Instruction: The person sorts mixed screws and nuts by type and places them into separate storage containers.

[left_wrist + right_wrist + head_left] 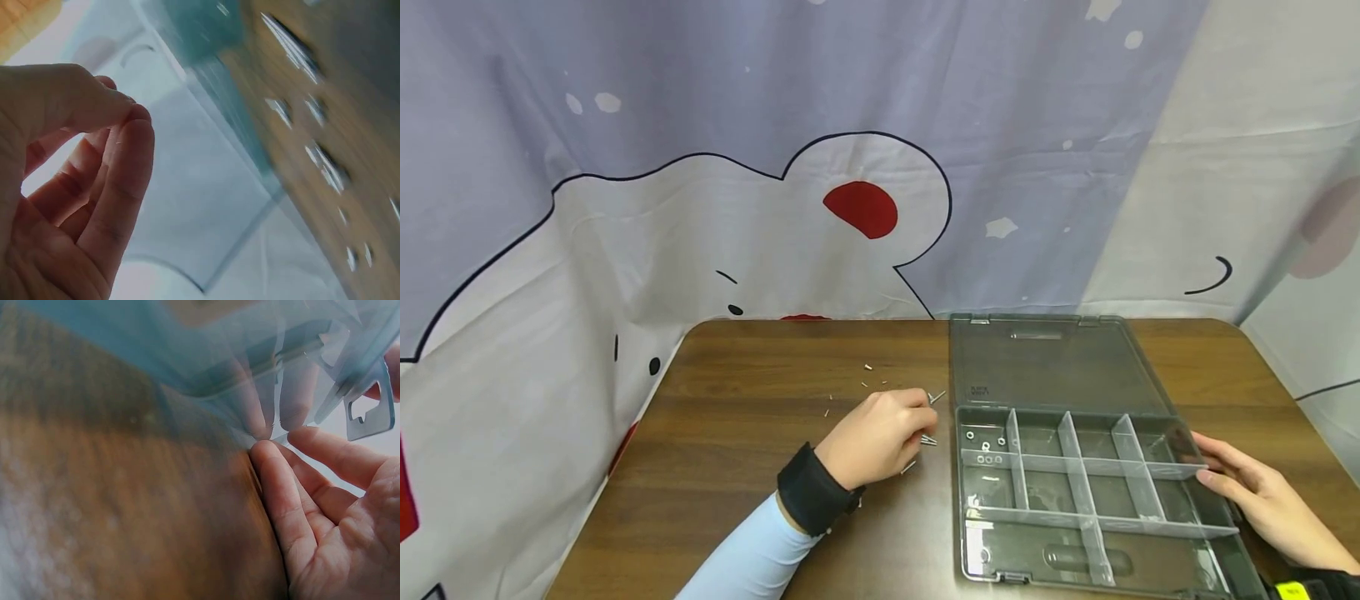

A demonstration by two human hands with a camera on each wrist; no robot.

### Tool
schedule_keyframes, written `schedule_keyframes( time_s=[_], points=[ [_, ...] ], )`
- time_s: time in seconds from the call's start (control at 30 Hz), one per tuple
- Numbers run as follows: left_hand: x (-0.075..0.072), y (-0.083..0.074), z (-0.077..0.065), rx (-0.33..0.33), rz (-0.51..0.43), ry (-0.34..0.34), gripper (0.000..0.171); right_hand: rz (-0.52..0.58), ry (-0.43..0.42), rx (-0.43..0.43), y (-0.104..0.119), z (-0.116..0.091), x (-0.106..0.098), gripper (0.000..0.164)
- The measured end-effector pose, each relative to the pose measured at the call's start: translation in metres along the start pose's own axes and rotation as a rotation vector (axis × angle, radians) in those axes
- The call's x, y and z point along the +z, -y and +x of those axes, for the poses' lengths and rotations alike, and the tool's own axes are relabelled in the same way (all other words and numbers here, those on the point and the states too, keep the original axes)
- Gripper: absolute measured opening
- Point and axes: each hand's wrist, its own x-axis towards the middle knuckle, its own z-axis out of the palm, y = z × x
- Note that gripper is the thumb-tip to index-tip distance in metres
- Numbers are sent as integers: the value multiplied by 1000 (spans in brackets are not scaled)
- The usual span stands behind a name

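My left hand (880,437) is above the wooden table, left of a grey see-through organizer box (1093,523). Its thumb and index fingertips meet, and nothing shows between them in the left wrist view. Several small metal screws (928,440) lie by its fingertips; the left wrist view shows more screws (326,167) on the wood. My right hand (1255,492) rests against the box's right side, fingers fairly straight, fingertips (265,450) at the lower edge of its wall. Several small nuts (986,447) lie in the back-left compartments.
The box's lid (1048,362) lies folded back flat behind it on the wooden table (737,417). Tiny metal pieces (868,367) are scattered beyond the left hand. Past the table's back edge hangs a printed curtain (700,225). A latch (372,415) juts from the box near the right hand.
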Motion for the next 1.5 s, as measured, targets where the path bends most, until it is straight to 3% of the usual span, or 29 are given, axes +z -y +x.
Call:
schedule_keyframes(
  time_s=[0.27,0.57,0.87,0.93,0.97,1.1,1.13,1.3,1.5],
  points=[
    [9,-26,22,48,-184,8,27,-6,11,4,2,2,1,54],
    [23,-47,29,164,-204,7,24,16,-15,-35,2,-1,0,55],
    [32,-53,29,194,-209,12,23,0,-10,-34,0,0,0,54],
    [31,-53,29,178,-201,38,25,-1,-9,-40,0,0,-1,55],
    [31,-54,28,161,-181,70,35,0,-11,-42,0,0,-1,55],
    [28,-57,22,69,-69,221,108,1,-17,-46,0,0,-1,55],
    [27,-58,21,48,-31,258,119,1,-18,-44,0,-1,-1,55],
    [23,-54,17,-28,39,297,118,8,-18,-40,1,-2,0,55],
    [11,-25,15,-146,55,281,109,6,-21,-47,1,-2,0,55]
  ],
)
